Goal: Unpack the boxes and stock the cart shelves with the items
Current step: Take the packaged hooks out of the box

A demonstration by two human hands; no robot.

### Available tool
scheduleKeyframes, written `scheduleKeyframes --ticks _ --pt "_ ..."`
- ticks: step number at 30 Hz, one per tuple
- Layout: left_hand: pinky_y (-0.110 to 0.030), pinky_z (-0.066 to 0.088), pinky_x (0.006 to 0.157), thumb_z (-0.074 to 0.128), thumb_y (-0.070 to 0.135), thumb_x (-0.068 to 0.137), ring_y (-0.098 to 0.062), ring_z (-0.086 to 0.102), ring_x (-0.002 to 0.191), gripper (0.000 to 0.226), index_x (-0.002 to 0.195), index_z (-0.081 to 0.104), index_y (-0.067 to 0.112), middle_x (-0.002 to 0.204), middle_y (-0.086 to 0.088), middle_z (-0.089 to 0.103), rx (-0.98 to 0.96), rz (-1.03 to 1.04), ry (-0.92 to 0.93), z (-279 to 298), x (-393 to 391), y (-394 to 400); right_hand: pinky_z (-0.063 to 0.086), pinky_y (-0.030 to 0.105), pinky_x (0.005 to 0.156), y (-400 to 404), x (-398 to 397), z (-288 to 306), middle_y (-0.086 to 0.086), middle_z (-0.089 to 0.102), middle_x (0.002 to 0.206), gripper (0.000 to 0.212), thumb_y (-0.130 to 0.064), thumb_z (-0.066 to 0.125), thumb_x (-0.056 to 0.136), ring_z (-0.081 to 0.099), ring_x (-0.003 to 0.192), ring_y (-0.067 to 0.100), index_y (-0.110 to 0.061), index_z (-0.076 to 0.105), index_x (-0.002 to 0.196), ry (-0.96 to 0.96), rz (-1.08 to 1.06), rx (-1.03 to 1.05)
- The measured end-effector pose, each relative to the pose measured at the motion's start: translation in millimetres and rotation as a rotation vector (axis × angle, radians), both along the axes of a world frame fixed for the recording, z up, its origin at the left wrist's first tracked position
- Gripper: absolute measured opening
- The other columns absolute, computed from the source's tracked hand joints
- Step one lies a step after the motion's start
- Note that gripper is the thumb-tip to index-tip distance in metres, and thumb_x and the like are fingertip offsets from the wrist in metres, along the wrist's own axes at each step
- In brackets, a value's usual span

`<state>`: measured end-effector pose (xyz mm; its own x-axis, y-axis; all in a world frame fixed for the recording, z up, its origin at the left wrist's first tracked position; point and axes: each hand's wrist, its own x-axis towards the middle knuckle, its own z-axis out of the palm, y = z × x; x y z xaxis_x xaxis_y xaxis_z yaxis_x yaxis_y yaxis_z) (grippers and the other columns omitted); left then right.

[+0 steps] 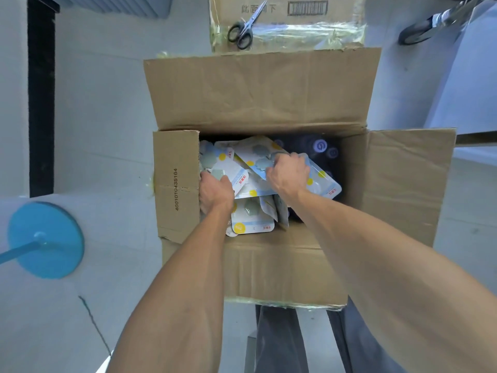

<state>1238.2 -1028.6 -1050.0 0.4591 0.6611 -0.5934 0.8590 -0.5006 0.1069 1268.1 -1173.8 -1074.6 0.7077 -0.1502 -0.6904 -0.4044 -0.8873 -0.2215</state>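
Right hand (287, 175) fingers are curled over the top edge of a blister card (326, 188), long axis slanted from upper left to lower right. Left hand (215, 193) fingers are hooked onto another card (228, 173), tight against the left flap (176, 184). Both forearms are plunged into the open box (258, 95), cards heaped inside, dark bottles (320, 145) glimpsed at the far right corner. Scissors (243, 26) are left on the taped carton (295, 28) beyond.

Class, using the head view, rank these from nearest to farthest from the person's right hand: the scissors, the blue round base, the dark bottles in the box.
From the right hand:
1. Dark bottles, just beyond it in the box.
2. Scissors, on the far taped box.
3. Blue round base, far left on the floor.
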Motion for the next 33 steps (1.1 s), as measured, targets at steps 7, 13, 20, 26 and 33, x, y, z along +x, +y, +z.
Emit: scheduleKeyframes --ticks 7,13,20,26,33 --pt "-0.037 0.040 0.080 0.045 0.008 0.092 -0.037 0.053 0.116 0.041 0.133 0.044 0.015 0.133 -0.016 0.052 -0.010 -0.043 0.017 10 -4 -5 0.038 0.035 0.074 -27 -12 16 0.009 0.056 0.096 0.021 -0.031 0.046 0.092 0.051 0.097 0.029 -0.015 0.058 0.085 -0.053 -0.188 0.185" --pt "-0.044 0.034 0.105 0.050 0.019 0.092 -0.037 0.034 0.136 0.025 0.113 0.059 0.010 0.157 -0.019 0.023 0.142 -0.289 0.025 21 -21 -24 0.029 0.037 0.060 -37 -11 39 0.002 0.051 0.061 0.038 -0.035 0.041 0.091 0.046 0.068 0.025 -0.015 0.040 0.059 -0.088 -0.359 0.220" --pt "-0.042 0.049 0.095 0.071 0.015 0.070 -0.027 0.051 0.125 0.109 0.157 0.007 0.028 0.142 -0.009 0.047 -0.478 -0.518 -0.006 50 1 -60 0.040 0.025 0.048 -30 5 72 0.012 0.053 0.065 0.017 -0.019 0.058 0.084 0.045 0.052 0.021 -0.010 0.050 0.073 0.205 -0.668 0.596" --pt "-0.033 0.047 0.080 0.064 0.025 0.082 -0.021 0.067 0.092 0.019 0.097 0.061 0.015 0.096 -0.001 0.070 -0.846 0.270 -0.125 67 18 -67 0.036 0.025 0.049 -37 23 87 0.019 0.061 0.068 0.008 -0.005 0.048 0.085 0.046 0.049 0.024 -0.005 0.055 0.084 0.256 -0.682 0.677" --pt "-0.027 0.048 0.068 0.050 -0.002 0.079 -0.025 0.061 0.075 0.021 0.082 0.062 0.014 0.078 -0.006 0.063 -0.926 0.311 0.017 68 3 -60 0.034 0.022 0.042 -32 3 74 0.008 0.051 0.057 0.027 -0.030 0.070 0.081 0.040 0.041 0.018 -0.007 0.058 0.075 0.411 -0.593 0.471"
